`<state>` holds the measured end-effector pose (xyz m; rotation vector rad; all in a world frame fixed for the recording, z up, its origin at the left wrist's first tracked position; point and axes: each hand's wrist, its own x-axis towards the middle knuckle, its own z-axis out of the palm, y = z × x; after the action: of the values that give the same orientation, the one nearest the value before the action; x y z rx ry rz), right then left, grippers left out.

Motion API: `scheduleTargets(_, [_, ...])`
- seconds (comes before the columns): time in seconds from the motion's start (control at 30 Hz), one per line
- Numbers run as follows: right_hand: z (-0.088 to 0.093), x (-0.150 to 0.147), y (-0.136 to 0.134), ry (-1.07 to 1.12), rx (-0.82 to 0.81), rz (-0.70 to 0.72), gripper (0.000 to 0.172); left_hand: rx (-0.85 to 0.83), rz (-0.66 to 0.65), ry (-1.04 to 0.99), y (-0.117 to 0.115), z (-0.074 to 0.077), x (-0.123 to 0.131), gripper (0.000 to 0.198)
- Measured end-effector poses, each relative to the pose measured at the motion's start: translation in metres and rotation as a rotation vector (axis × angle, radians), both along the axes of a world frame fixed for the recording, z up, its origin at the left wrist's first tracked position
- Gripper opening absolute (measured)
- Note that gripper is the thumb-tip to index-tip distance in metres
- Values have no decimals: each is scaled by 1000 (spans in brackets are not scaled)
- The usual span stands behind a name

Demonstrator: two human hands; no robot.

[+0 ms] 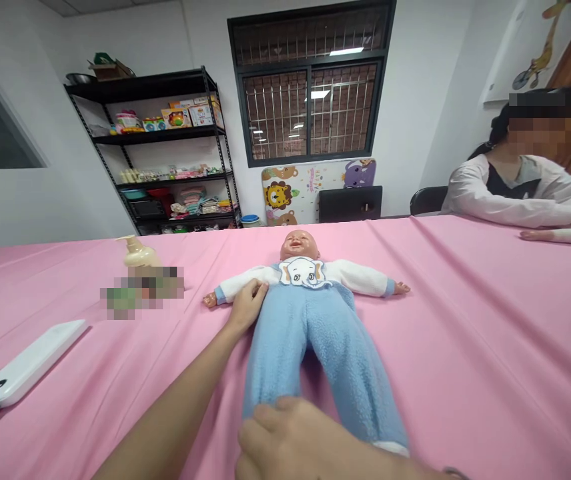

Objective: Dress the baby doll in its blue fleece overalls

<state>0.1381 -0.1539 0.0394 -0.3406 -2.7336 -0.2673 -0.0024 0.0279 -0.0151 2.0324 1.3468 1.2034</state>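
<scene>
A baby doll (299,245) lies on its back, head away from me, arms spread out to both sides. It wears a fuzzy blue and white romper (285,327) with an elephant face on the chest. My left hand (248,305) is at the romper's left side by the waist, its fingers curled against the cloth and their tips partly hidden. Closer to me, my right hand (290,440) is closed over the lower end of the left-hand trouser leg, covering that foot end. The other leg stretches toward the lower right, with a white cuff.
Pink cloth (485,347) covers the table. To the left are a cream pump bottle (139,253), a blurred-out item (140,293) and a white power bank (30,363) with a cable. Another person (510,187) sits at the far right. Loaded shelves (165,133) stand behind.
</scene>
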Motion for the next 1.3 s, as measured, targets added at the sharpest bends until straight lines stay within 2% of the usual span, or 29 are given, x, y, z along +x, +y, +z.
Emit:
scheduleTargets(0.1, [11,6,6,17,-105,-77,17,-61,-65,-27,-1,2,1,41])
scheduleTargets(0.2, [23,21,29,67,-237,-293,19,-119,-118,-142,-1,5,3,40])
scheduleTargets(0.27, [23,33,52,149,-247,-460,34,-121,-113,-238,-1,8,3,37])
scheduleTargets(0.37, [10,51,82,200,-260,-641,57,-90,-69,-315,1,13,2,31])
scheduleTargets(0.5, [-6,63,96,172,-326,-649,57,-91,-12,-211,2,14,2,26])
scheduleTargets(0.67, [-8,66,99,269,-340,-626,47,-90,13,-84,-1,9,4,25])
scheduleTargets(0.73, [-15,72,108,405,-381,-689,41,-62,65,-33,-4,6,4,26])
scheduleTargets(0.8, [-27,81,121,577,-423,-821,40,-40,92,-9,-5,3,4,27])
scheduleTargets(0.87, [-40,90,134,701,-506,-923,46,-36,78,-56,-6,3,4,25])
scheduleTargets(0.93, [-48,95,142,752,-618,-937,52,-50,28,-159,-6,4,5,22])
scheduleTargets(1.0, [-48,98,145,744,-696,-902,52,-69,-26,-193,-7,8,6,26])
scheduleTargets(1.13, [-39,99,141,683,-723,-883,46,-113,-49,-45,-10,15,5,37])
scheduleTargets(1.23, [-34,102,141,653,-742,-898,51,-168,-54,42,-11,19,1,44])
scheduleTargets(1.3, [-34,106,142,630,-771,-903,56,-183,-135,114,-13,24,-2,44])
